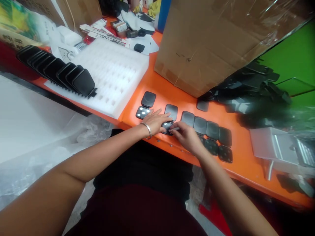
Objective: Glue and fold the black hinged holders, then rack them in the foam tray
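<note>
Open black cases on an orange counter (150, 86), arranged from the near edge outward. Nearest the wearer, the left hand (154, 122), with a bracelet (148, 130) at its wrist, lay flat with fingers spread, its tips reaching the middle case (171, 110); it pressed lightly or rested, gripping nothing visible. The right hand (184, 132) was bent, thumb and fingertips drawn close together over the same case's near half; whether a small piece was pinched there could not be told. The middle case lay open near the counter's edge, its plain half pointing away from the wearer.

Handling, as judged from appearance: the case was probably light, thin and stiff, with a smooth face apt to slide on the counter. The rounded rim offered the surest hold; the joint between the halves was likely the weak point, best spared from twisting.

To the left lay a dotted case (143, 112), also open, with white spots on its near half. To the right stood a close-set row of open cases (213, 127), the rightmost showing dark spots. Farther right were a whitish tray (263, 144) and, beyond it, a blurred heap of black pieces (258, 82). Farther left, black panels (83, 80) leaned in a row on a white foam block (108, 65). A cardboard box (197, 46) stood beyond the cases.
</note>
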Tool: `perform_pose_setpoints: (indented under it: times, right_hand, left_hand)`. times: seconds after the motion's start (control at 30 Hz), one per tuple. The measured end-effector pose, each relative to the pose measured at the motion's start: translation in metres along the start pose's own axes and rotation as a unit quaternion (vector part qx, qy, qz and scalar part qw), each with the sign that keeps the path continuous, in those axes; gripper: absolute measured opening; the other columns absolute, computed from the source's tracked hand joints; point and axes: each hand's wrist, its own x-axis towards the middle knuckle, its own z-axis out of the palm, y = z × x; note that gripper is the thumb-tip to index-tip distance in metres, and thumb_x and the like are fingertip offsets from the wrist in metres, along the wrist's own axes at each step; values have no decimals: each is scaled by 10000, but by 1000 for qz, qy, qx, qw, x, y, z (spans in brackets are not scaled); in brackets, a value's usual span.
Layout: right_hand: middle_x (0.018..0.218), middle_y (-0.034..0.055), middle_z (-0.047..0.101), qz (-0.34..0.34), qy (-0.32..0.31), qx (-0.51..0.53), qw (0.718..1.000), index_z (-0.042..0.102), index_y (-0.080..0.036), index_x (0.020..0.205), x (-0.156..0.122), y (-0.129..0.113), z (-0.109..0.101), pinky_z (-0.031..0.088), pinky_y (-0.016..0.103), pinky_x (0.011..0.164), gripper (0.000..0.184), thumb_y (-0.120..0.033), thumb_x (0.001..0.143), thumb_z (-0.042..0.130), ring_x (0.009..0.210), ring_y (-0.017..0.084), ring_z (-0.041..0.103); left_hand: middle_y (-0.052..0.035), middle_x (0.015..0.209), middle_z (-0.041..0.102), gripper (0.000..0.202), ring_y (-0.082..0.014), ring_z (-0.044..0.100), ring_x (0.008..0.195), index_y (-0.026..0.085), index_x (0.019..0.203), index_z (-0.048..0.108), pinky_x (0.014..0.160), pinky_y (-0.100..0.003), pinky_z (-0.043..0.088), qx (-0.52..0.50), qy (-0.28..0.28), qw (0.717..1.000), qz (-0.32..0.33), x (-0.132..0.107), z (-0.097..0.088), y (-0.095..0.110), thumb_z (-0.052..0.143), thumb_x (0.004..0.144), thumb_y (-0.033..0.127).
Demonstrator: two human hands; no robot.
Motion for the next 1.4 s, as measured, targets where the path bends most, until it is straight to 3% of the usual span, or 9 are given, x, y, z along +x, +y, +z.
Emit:
perform_pose_setpoints:
  times: [0.23, 0.4, 0.57, 0.8, 0.87, 0.97, 1.13, 1.3, 1.4]
  right_hand:
    - [899, 123, 612, -97, 2, -208, 973, 589, -134, 829, 23, -5, 16, 462, 314, 721, 140, -42, 769, 502, 792, 205, 578]
    - [858, 95, 623, -87, -6, -220, 972, 606, -147, 830, 22, -6, 14, 455, 287, 680, 169, -32, 724, 541, 746, 192, 582]
    - [766, 59, 635, -81, 15, -204, 976, 603, -166, 758, 25, -8, 11, 425, 281, 642, 160, -32, 691, 546, 687, 182, 573]
    - [658, -1, 645, -27, -221, -40, 974, 669, -188, 756, 29, -21, -21, 419, 248, 559, 47, -213, 743, 631, 592, 137, 566]
    - [689, 20, 663, 16, -199, 35, 979, 673, -181, 785, 21, -20, -30, 446, 262, 562, 126, -300, 744, 667, 605, 149, 585]
    - [720, 46, 674, 56, -76, 83, 992, 672, -169, 802, 12, -12, -34, 469, 281, 566, 241, -394, 723, 704, 606, 163, 596]
    - [721, 44, 667, 0, 51, -64, 997, 670, -185, 762, 17, 5, -14, 456, 290, 600, 83, -267, 753, 657, 623, 173, 590]
    - [757, 57, 664, -53, 81, -176, 980, 659, -182, 750, 31, 11, -3, 454, 297, 654, 42, -153, 731, 635, 661, 182, 594]
    - [735, 53, 665, -43, 66, -178, 981, 662, -180, 762, 33, 9, -5, 454, 295, 650, 58, -143, 730, 631, 652, 182, 593]
  left_hand:
    - [31, 1510, 323, 605, -303, 163, 1427, 347, 1372, 414, 1137, -566, 116, -11, 4, 1000, 16, -3, -1, 0, 658, 820, 324]
    - [2, 1532, 276, 839, -325, 116, 1433, 327, 1411, 356, 1142, -563, 90, -9, 4, 999, 37, -5, 3, -3, 773, 689, 415]
    - [13, 1534, 274, 833, -303, 107, 1438, 341, 1421, 333, 1150, -552, 63, -19, -6, 999, 27, -5, 2, -1, 763, 708, 369]
    - [12, 1546, 233, 795, -309, 83, 1440, 309, 1425, 339, 1149, -550, 63, -11, -18, 1000, 13, -7, -2, 3, 719, 731, 387]
    - [11, 1548, 227, 803, -316, 76, 1439, 304, 1432, 326, 1144, -565, 57, -10, -15, 1000, 16, -7, 0, 2, 713, 734, 396]
    - [4, 1548, 230, 784, -321, 68, 1439, 313, 1428, 327, 1135, -587, 53, -9, -2, 1000, 24, -8, 4, 0, 707, 745, 381]
    - [-98, 1490, 358, 732, -324, 168, 1422, 195, 1381, 407, 1148, -508, 166, 30, 87, 995, 42, -19, 8, 7, 736, 744, 345]
    - [-103, 1246, 586, 308, -259, 445, 1276, 159, 1142, 594, 1098, -413, 325, 80, 148, 982, 91, -33, 20, 25, 628, 847, 246]
    - [-113, 1186, 601, 297, -252, 517, 1175, 133, 1134, 593, 1067, -389, 363, 92, 165, 980, 67, -33, 29, 33, 581, 881, 287]
